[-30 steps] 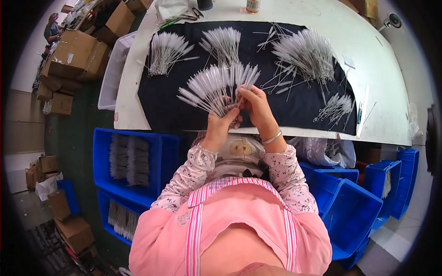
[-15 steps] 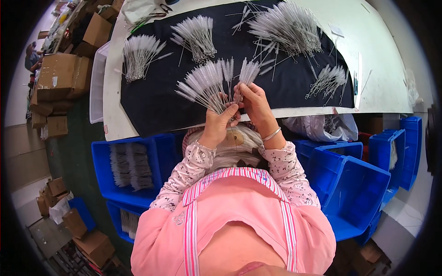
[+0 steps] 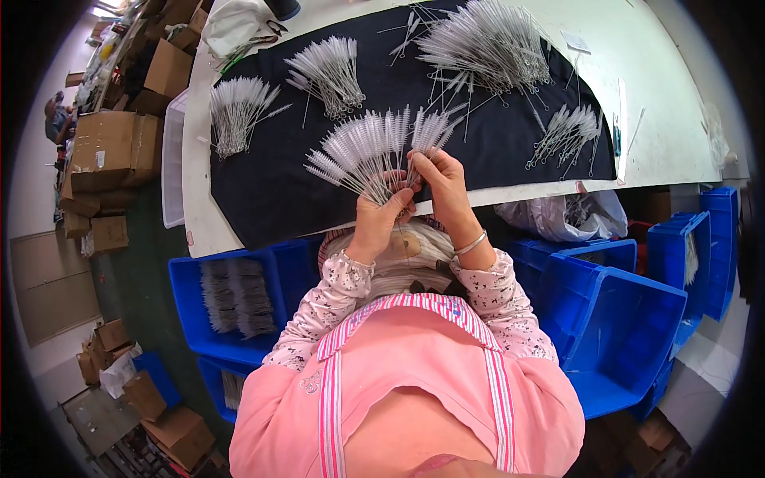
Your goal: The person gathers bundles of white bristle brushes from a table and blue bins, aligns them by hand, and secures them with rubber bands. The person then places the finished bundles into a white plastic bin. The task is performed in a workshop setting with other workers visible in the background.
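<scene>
Near the table's front edge, my left hand (image 3: 378, 221) is closed around the wire stems of a fanned bunch of white-bristled wire brushes (image 3: 357, 151). Close beside it, my right hand (image 3: 443, 185) pinches the stems of a smaller group of the same brushes (image 3: 430, 131). Both bunches have their bristles pointing away from me, and their stem ends are partly hidden by my fingers. Beyond my hands, on a black cloth (image 3: 279, 179), lie two brush piles (image 3: 237, 115) (image 3: 328, 76), a large heap (image 3: 494, 48) and a small loose pile (image 3: 567, 135).
Blue bins (image 3: 629, 334) stand to my right, and a bin (image 3: 179, 299) at my left holds stacked brushes. A plastic bag (image 3: 562, 217) sits below the table's right edge. Cardboard boxes (image 3: 100, 151) are piled at far left. Pliers (image 3: 267, 36) lie at the back left.
The gap between the two brush bunches has narrowed, as the left-hand fan has spread toward the right. My right hand's brushes tilt further right. The whole view has shifted slightly.
</scene>
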`<state>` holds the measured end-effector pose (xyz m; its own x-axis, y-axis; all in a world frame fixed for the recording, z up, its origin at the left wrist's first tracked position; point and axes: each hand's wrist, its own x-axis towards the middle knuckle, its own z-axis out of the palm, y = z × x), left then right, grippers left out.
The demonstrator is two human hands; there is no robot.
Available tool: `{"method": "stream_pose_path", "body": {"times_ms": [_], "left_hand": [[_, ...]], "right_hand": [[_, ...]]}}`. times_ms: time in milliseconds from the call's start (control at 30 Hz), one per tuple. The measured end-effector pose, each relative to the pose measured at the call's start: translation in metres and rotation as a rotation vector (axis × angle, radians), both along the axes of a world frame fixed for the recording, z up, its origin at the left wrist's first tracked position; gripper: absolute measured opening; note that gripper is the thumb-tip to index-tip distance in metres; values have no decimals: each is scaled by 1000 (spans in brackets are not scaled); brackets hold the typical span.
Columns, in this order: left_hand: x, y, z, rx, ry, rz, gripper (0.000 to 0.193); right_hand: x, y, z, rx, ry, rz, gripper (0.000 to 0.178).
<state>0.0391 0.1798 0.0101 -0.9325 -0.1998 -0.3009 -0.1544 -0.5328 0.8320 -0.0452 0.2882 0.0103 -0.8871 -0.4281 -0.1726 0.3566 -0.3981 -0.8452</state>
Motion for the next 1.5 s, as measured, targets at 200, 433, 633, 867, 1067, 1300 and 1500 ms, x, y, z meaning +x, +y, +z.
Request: {"method": "stream_pose_path", "body": {"times_ms": [200,433,633,867,1067,1300,1500], "left_hand": [[1,2,6,107,21,-37,24],[-2,-8,1,56,4,-224,31],[-8,-6,23,99,42,-341,37],[-6,-10,30,-171,38,-633,27],[14,-3,32,203,-36,-756,20],[21,-15,49,505,-2,-489,18],[-40,-97,71,-336,-33,31,27]], "right_hand": [[0,2,8,70,-27,17,13],[0,6,20,55,-167,133,18],[0,15,22,-80,-229,5,24],[-1,35,13,-129,-94,373,47],[18,24,31,-327,-202,552,74],[-3,-18,58,-86,-107,852,67],[-64,-83,48,80,72,380,37]]}}
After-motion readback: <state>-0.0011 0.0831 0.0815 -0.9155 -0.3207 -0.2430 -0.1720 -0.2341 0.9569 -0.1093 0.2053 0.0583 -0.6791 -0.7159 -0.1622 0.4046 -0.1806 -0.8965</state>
